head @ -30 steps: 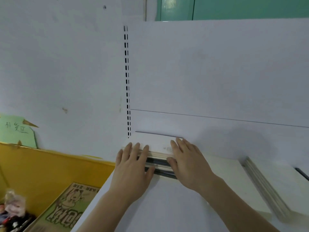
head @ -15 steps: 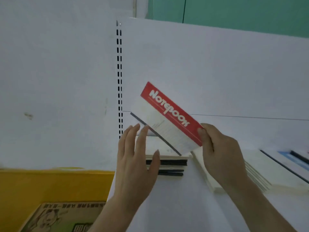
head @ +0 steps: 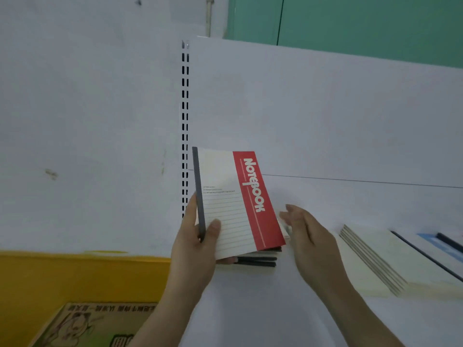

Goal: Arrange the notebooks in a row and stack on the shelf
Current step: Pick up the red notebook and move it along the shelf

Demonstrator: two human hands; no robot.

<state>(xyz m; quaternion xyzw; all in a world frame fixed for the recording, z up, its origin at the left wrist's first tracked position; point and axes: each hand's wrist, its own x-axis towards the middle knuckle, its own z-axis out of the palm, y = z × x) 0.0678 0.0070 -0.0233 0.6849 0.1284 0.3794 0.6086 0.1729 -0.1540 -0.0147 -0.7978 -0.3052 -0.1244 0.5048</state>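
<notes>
Pinching the notebook (head: 233, 204) by its dark spine above the stack (head: 258, 260) at the shelf's (head: 250, 309) left end, the left hand (head: 194, 249) holds it upright while the right hand (head: 308, 244) hovers released beside it.

Red band down the right side of the notebook (head: 233, 204) cover carries the word "NOTEBOOK" in white block letters, running lengthwise along the band. Cream part of the same cover has three short lines of fine print above the ruled lines, too small to read. Cardboard box (head: 95, 326) at lower left bears bold characters and a cartoon drawing, blurred and partly cut off, not legible.
</notes>
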